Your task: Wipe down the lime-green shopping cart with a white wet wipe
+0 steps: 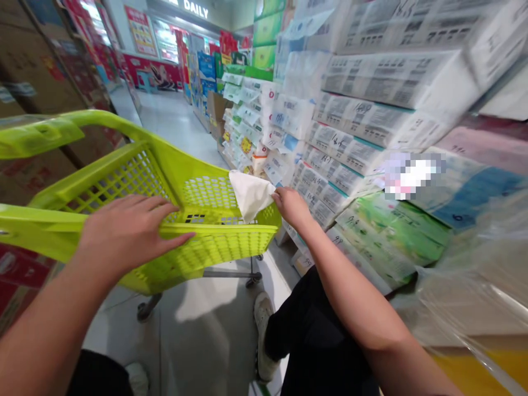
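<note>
A lime-green plastic shopping cart [223,242] stands before me, its lattice basket turned sideways. My left hand [127,225] straddles the near side rim, fingers over the inner side and thumb along the outer side. At the front end of the basket, my right hand [291,203] pinches the corner of a thin white cloth [251,193]. The cloth drapes over the far rim and hangs partly into the basket. Whether it is fabric or paper I cannot tell. The right fingertips are partly hidden behind the hand.
Tall stacks of wrapped tissue packs [350,137] rise close on the right, with green packs [396,236] lower down. Cardboard boxes [37,60] are piled on the left. An aisle floor [177,121] runs ahead. Cart wheels [253,279] stand near my shoe [264,330].
</note>
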{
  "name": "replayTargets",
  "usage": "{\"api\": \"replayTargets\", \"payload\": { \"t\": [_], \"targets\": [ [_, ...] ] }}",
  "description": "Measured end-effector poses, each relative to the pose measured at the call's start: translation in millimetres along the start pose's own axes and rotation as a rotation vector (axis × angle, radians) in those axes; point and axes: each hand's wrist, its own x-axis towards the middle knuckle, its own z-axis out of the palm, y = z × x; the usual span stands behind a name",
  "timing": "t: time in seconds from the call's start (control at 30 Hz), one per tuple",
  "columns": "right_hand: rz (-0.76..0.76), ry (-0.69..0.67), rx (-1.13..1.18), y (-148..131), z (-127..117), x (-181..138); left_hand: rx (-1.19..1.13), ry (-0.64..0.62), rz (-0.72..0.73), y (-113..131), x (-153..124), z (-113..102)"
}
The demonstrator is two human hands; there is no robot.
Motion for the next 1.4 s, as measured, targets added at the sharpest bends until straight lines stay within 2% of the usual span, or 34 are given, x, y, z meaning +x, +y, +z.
{"api": "replayTargets", "payload": {
  "t": [0.07,0.17,0.27,0.37,0.43,0.5,0.6,0.63,0.7,0.8,0.93,1.03,1.13,1.2,1.27,1.33,1.4],
  "targets": [
    [-0.031,0.016,0.006,-7.8,-3.3,-4.8,0.022,-0.078,-0.094,-12.3,-5.8,2.8],
    [-0.147,0.012,0.096,-30.2,1.7,-16.5,-0.034,-0.111,-0.191,-11.3,-9.9,7.6],
    [-0.315,-0.041,0.373,-65.4,16.2,-31.0,-0.054,-0.111,-0.191,3.0,-9.3,6.0],
    [-0.465,-0.077,0.650,-99.5,29.2,-40.3,0.048,-0.102,-0.177,22.4,-7.6,0.7],
    [-0.572,-0.075,0.770,-110.3,31.7,-39.4,0.125,-0.079,-0.159,36.2,-6.1,-2.9],
    [-0.638,-0.007,0.779,-107.6,29.2,-32.8,0.153,-0.064,-0.135,49.4,-3.6,-6.7],
    [-0.596,0.104,0.521,-85.6,21.4,-19.0,0.161,-0.078,-0.120,64.6,1.3,-13.0],
    [-0.566,0.071,0.411,-77.2,19.3,-15.2,0.169,-0.090,-0.121,68.0,2.8,-14.9],
    [-0.495,-0.087,0.259,-64.0,16.8,-10.8,0.187,-0.113,-0.125,72.0,5.1,-18.1],
    [-0.415,-0.287,0.237,-57.5,18.0,-11.3,0.206,-0.141,-0.139,73.1,6.8,-20.8],
    [-0.455,-0.289,0.222,-65.7,22.0,-16.6,0.176,-0.190,-0.184,71.0,8.4,-23.6],
    [-0.482,-0.158,0.198,-73.5,18.9,-20.8,0.136,-0.225,-0.226,69.2,9.3,-26.2],
    [-0.565,0.060,0.271,-80.8,9.2,-29.0,0.121,-0.227,-0.240,67.4,9.8,-28.0],
    [-0.655,0.132,0.339,-86.6,2.6,-37.6,0.106,-0.189,-0.238,66.4,10.0,-28.5],
    [-0.784,0.080,0.420,-92.3,-1.3,-46.2,0.093,-0.148,-0.236,65.3,10.3,-28.6],
    [-0.921,-0.047,0.529,-96.4,-1.1,-51.4,0.106,-0.131,-0.234,64.2,10.1,-28.6],
    [-0.978,-0.094,0.644,-97.8,3.0,-50.3,0.121,-0.126,-0.210,63.3,9.5,-28.7]
  ]
}}
